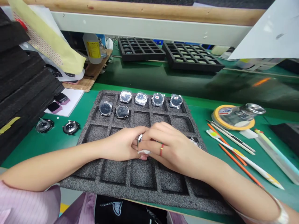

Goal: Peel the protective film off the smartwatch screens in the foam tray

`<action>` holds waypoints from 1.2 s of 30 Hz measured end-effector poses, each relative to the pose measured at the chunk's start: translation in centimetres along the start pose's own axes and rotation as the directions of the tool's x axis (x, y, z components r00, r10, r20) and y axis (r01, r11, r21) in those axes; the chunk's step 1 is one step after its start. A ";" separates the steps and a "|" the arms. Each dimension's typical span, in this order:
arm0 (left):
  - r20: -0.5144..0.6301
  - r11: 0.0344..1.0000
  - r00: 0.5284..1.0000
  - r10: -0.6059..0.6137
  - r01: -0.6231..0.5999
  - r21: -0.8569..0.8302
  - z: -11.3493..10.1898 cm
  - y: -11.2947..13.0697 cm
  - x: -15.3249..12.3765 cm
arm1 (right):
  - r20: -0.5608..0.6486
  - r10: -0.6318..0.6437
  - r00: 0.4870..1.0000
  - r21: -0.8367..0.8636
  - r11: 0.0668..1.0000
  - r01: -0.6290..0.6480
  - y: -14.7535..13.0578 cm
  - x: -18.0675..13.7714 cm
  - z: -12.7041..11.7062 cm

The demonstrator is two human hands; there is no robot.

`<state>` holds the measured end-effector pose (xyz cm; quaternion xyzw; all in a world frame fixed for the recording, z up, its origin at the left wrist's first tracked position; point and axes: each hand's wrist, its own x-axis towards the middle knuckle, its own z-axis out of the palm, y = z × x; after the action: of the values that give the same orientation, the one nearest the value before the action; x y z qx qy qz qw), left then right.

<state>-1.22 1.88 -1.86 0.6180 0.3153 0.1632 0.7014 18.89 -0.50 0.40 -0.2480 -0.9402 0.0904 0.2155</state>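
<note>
Over the middle of the grey foam tray (114, 171), my two hands meet. My left hand (123, 143) is closed round a watch head (139, 139), of which only a shiny edge shows. Across it bends my right hand (170, 143), its fingers curled about a small white piece (143, 152) that looks like cloth or paper. Round watch heads, several under clear film, lie in the tray's far compartments, among them a bare-looking one (122, 112) and one with a red-marked label (176, 101). Something shiny (195, 142) is partly hidden behind my right wrist.
Two watch heads (71, 127) lie left of the tray, near stacked black foam (23, 77). To the right are a toothbrush (245, 158), orange sticks (240, 166), a tape roll (217, 116) and a glass bottle (243, 115). Black divided trays (142, 57) stand behind, under a shelf beam.
</note>
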 end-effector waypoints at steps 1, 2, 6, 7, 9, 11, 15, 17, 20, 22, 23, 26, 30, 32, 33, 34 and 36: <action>-0.004 1.000 1.000 -0.004 0.004 0.007 0.0 0.0 0.0 | -0.013 -0.013 1.000 0.001 1.000 0.013 0.0 0.1 0.2; 0.001 1.000 1.000 -0.011 0.011 -0.006 -0.1 -0.1 0.0 | -0.022 -0.028 0.999 0.009 1.000 0.028 0.1 0.2 0.3; 0.054 0.992 0.998 -0.037 0.043 -0.120 0.0 -0.3 0.0 | -0.049 -0.032 0.998 0.077 0.996 0.036 1.2 -1.3 0.0; 0.063 0.989 0.997 -0.044 0.053 -0.135 0.0 -0.3 0.0 | -0.077 -0.010 0.997 0.097 0.995 0.017 1.5 -1.8 -0.2; 0.071 0.987 0.996 -0.054 0.064 -0.146 0.1 -0.2 -0.1 | -0.161 0.068 0.985 0.134 0.990 -0.046 1.9 -2.7 -0.5; 0.069 0.987 0.996 -0.055 0.064 -0.145 0.1 -0.2 -0.1 | -0.270 0.211 0.939 0.172 0.970 -0.169 1.7 -3.2 -0.5; 0.052 0.990 0.997 -0.049 0.056 -0.132 0.1 -0.2 -0.1 | -0.346 0.415 0.841 0.260 0.904 -0.339 -0.4 -3.0 0.3; 0.034 0.994 0.999 -0.039 0.042 -0.099 0.1 -0.2 -0.1 | -0.294 0.362 0.885 0.237 0.924 -0.300 -1.3 -2.9 0.9; 0.019 0.996 0.999 -0.028 0.029 -0.088 0.1 -0.3 -0.1 | -0.255 0.287 0.923 0.129 0.956 -0.262 -1.6 -3.1 1.6; 0.026 0.989 0.999 -0.047 0.050 -0.138 0.2 -0.3 -0.1 | -0.273 0.298 0.915 0.091 0.955 -0.284 -1.2 -3.3 1.9; 0.031 0.985 0.998 -0.062 0.066 -0.162 0.2 -0.4 0.0 | -0.289 0.310 0.906 0.090 0.951 -0.296 -0.9 -3.4 2.1; 0.029 0.978 0.996 -0.080 0.084 -0.191 0.2 -0.4 0.0 | -0.339 0.324 0.883 0.092 0.946 -0.311 -0.3 -3.4 2.1; -0.014 0.986 0.999 -0.045 0.042 -0.162 0.3 -0.3 -0.3 | -0.416 0.325 0.850 -0.048 0.925 -0.377 0.5 -3.8 0.4; -0.033 0.988 0.999 -0.035 0.030 -0.151 0.4 -0.2 -0.5 | -0.440 0.386 0.811 -0.218 0.830 -0.513 1.5 -4.8 -1.5; -0.041 0.988 0.999 -0.032 0.025 -0.154 0.5 -0.2 -0.6 | -0.440 0.433 0.787 -0.303 0.753 -0.584 2.1 -5.6 -2.6; -0.050 0.987 0.998 -0.026 0.018 -0.161 0.6 -0.2 -0.7 | -0.428 0.493 0.758 -0.366 0.672 -0.644 2.8 -6.4 -3.6; -0.069 0.984 0.998 -0.014 0.001 -0.179 0.8 -0.1 -0.8 | -0.393 0.567 0.724 -0.415 0.593 -0.690 4.0 -8.0 -5.3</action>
<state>-1.30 0.78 -1.74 0.5452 0.3260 0.2097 0.7433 29.23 -0.75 1.17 -0.6231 -0.7461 -0.1326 0.1934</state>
